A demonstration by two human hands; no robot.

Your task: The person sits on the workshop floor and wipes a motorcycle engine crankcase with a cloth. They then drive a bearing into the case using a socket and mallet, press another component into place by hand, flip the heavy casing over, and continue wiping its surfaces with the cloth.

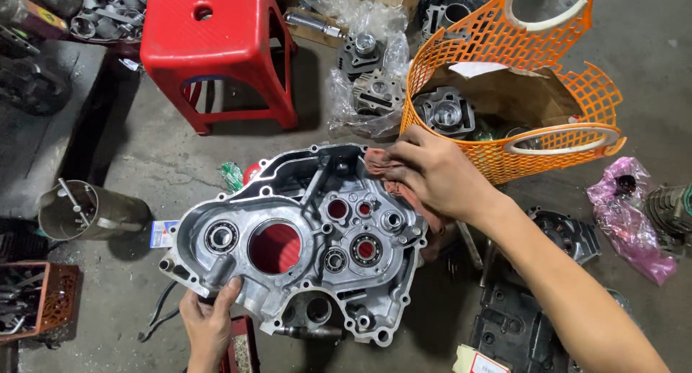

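A silver aluminium engine crankcase half (303, 243) with several bearings and round openings lies face up in front of me. My left hand (210, 322) grips its lower left edge, thumb on the casting. My right hand (432, 175) presses a reddish cloth (382, 167) against the case's upper right corner. Something red shows through the large round hole.
A red plastic stool (216, 49) stands at the upper left. An orange mesh basket (577, 92) at the upper right holds an engine cylinder (445, 112). Bagged engine parts (371, 70), a metal can (86, 213), a pink bag (631, 214) and dark covers (519, 322) lie on the concrete floor.
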